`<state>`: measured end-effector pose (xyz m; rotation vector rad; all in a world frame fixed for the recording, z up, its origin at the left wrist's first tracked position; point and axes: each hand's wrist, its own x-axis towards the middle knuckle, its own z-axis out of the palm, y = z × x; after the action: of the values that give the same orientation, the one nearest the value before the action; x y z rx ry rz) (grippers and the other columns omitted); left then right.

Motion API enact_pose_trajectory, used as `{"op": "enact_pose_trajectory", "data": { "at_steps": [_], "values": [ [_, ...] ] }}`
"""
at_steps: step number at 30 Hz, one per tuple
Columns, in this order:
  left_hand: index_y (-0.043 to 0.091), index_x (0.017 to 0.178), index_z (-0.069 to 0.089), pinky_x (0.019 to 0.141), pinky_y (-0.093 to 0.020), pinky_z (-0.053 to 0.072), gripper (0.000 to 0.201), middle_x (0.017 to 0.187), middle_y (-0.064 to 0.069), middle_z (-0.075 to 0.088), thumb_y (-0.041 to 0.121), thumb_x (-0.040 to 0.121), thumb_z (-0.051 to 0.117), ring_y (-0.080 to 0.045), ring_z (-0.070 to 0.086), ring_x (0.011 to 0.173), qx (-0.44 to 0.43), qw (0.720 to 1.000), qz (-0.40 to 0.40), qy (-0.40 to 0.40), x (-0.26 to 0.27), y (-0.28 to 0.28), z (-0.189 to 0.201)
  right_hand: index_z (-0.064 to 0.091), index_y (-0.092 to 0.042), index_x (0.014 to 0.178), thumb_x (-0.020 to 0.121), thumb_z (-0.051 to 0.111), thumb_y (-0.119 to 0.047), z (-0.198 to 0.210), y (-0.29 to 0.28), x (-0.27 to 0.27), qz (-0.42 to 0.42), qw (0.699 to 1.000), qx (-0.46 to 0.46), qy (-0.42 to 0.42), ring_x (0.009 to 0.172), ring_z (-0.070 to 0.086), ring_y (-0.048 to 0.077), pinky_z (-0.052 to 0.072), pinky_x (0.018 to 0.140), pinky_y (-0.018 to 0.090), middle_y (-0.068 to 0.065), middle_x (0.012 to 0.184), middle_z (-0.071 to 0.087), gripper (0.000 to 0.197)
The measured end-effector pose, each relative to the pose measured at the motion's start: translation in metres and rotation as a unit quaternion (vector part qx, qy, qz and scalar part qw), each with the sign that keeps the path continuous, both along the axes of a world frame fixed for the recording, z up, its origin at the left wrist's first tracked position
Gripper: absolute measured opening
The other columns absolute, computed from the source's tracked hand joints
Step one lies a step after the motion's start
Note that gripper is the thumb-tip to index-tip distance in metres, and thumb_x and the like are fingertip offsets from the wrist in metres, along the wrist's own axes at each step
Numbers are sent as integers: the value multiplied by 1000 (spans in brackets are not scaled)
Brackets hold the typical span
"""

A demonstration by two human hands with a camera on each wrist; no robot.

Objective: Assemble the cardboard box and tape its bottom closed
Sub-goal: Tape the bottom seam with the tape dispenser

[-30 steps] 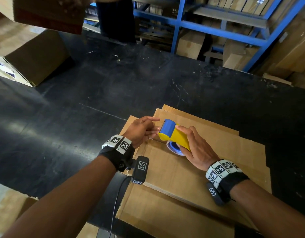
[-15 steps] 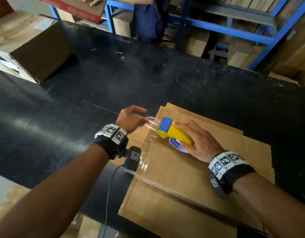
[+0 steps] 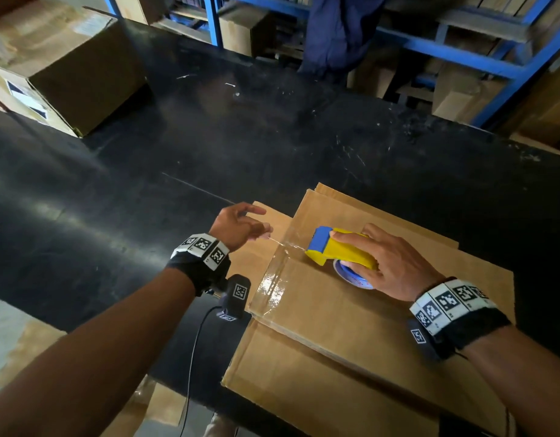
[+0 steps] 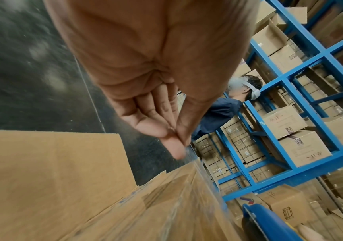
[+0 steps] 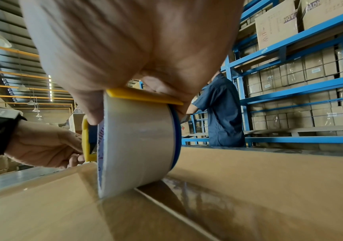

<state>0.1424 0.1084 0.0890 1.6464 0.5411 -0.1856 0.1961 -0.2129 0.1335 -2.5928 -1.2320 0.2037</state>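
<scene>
Cardboard box (image 3: 351, 310) lies flat; of the hands, right (image 3: 389, 266) grips tape dispenser (image 3: 338, 252), left (image 3: 237, 225) pinches tape end (image 3: 274, 240)

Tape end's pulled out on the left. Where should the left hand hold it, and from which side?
Pinch the free end of the clear tape by its leading edge, coming from the left, away from the dispenser. The strip runs taut and thin from the blue mouth toward the left hand, so thumb and fingertip there keep it flat.

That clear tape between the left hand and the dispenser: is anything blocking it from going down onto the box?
Nothing visible. The tape stretches free from the left hand to the dispenser, with bare cardboard box beneath.
</scene>
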Motion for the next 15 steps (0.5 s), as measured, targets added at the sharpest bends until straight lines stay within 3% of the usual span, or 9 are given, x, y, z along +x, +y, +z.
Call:
{"op": "enact_pose_trajectory", "data": {
  "at_steps": [3,8,12,15],
  "values": [
    [13,116,65,74,-29,53,33,91,-8,81,13,86,79,-20,79,88,-10,1000,4,5,3,1,-6,40,-39,149,94,59,-45,1,0,1,0,1000,-4,5,63,40,0,27,54,8,-10,96,38,59],
    [13,117,65,71,-27,53,34,92,-9,81,14,86,79,-21,78,88,-20,999,-8,34,3,1,-18,40,-38,149,94,55,-49,2,0,1,4,1000,-9,16,62,42,3,30,52,9,-10,96,38,58],
    [16,117,65,90,-39,58,32,93,-7,81,18,88,78,-20,77,95,-28,997,-36,65,3,-2,-35,40,-38,149,93,61,-44,1,0,2,3,1000,-17,17,62,41,1,28,54,8,-9,96,38,60],
    [24,115,66,98,-43,57,28,88,1,81,18,88,75,-15,77,94,33,994,-78,69,5,-9,-43,41,-38,149,93,64,-41,-1,2,2,5,1000,-20,18,63,42,6,29,54,9,-8,96,40,61]
  ]
}}
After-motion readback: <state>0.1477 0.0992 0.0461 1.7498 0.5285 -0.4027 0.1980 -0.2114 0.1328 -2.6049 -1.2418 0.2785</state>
